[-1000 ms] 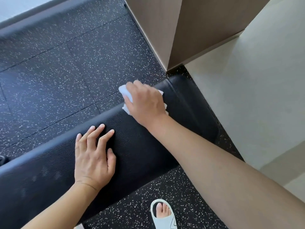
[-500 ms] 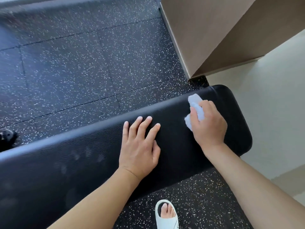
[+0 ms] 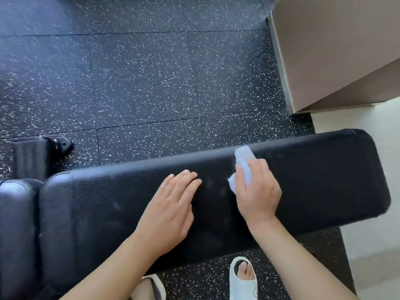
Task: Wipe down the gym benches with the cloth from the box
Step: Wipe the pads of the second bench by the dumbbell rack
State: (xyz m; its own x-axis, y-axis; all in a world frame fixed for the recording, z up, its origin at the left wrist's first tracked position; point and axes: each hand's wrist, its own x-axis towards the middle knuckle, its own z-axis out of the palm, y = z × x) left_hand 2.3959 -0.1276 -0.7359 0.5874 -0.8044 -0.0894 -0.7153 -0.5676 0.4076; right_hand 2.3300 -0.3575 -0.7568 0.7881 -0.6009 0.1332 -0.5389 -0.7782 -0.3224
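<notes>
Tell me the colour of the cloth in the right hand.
The cloth is pale blue, almost white, gripped by the right hand; the head view shows it.

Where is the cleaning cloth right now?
In the head view, the pale cloth is gripped in the right hand, pressed on the black bench pad toward its right end, just right of the flat left hand.

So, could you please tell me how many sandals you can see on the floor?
2. One sandal is below the bench, under the right forearm; the other sandal is at the bottom edge, partly hidden by the left forearm.
</notes>
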